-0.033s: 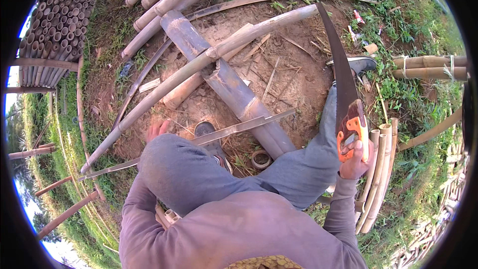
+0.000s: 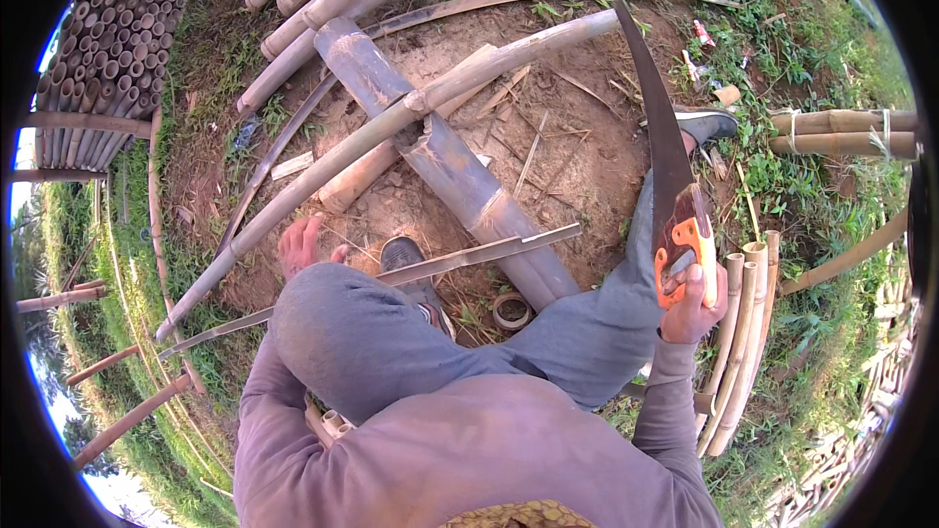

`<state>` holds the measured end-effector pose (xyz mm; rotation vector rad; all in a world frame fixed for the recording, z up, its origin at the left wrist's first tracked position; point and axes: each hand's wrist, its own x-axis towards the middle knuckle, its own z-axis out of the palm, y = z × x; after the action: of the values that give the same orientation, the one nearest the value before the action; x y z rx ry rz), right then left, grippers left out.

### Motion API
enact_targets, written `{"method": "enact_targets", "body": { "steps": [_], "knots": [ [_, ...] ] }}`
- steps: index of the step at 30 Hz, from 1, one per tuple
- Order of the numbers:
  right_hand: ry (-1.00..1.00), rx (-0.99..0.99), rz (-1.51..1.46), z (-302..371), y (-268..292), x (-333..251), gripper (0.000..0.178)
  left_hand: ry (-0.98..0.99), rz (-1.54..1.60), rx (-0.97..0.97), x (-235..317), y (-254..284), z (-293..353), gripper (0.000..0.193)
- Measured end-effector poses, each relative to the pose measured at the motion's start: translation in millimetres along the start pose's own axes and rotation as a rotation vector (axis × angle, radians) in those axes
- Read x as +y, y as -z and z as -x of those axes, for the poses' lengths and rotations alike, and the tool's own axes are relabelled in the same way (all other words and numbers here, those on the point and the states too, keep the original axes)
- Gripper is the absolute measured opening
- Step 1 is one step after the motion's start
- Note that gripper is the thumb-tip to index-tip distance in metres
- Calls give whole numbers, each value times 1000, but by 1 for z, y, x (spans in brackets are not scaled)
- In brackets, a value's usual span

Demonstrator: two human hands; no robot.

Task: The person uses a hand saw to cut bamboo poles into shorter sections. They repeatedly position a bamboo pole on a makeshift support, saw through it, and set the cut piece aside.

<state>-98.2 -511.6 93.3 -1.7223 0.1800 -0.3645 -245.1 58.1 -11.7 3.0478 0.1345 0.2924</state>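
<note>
In my right hand is the orange handle of a hand saw, its long dark blade pointing away from me. The blade's tip is at the far end of a long bamboo pole; I cannot tell whether they touch. That pole lies across a notched, thick bamboo log on the ground. My left hand is beyond my left knee, empty with fingers apart, nearest the pole and a split bamboo strip. The strip runs over the log's near part and behind my left knee.
Stacked bamboo poles lie at the far left, and a big pile of cut bamboo stands behind them. Several upright bamboo lengths are beside my right arm. A short bamboo ring sits between my legs.
My left hand has risen a little and shows more of its fingers. The saw has shifted slightly left, its handle turned and lowered a bit.
</note>
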Motion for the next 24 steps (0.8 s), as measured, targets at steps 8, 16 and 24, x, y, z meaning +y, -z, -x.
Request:
{"method": "enact_targets", "body": {
  "steps": [8,16,24],
  "knots": [
    [195,-229,204,-12,-90,26,16,350,-109,-478,-56,-23,-123,70],
    [205,-402,226,17,-105,10,20,421,-200,-436,-113,-6,-25,63],
    [250,-462,188,32,-136,18,29,297,-320,-447,-74,34,-63,88]
  ]
}}
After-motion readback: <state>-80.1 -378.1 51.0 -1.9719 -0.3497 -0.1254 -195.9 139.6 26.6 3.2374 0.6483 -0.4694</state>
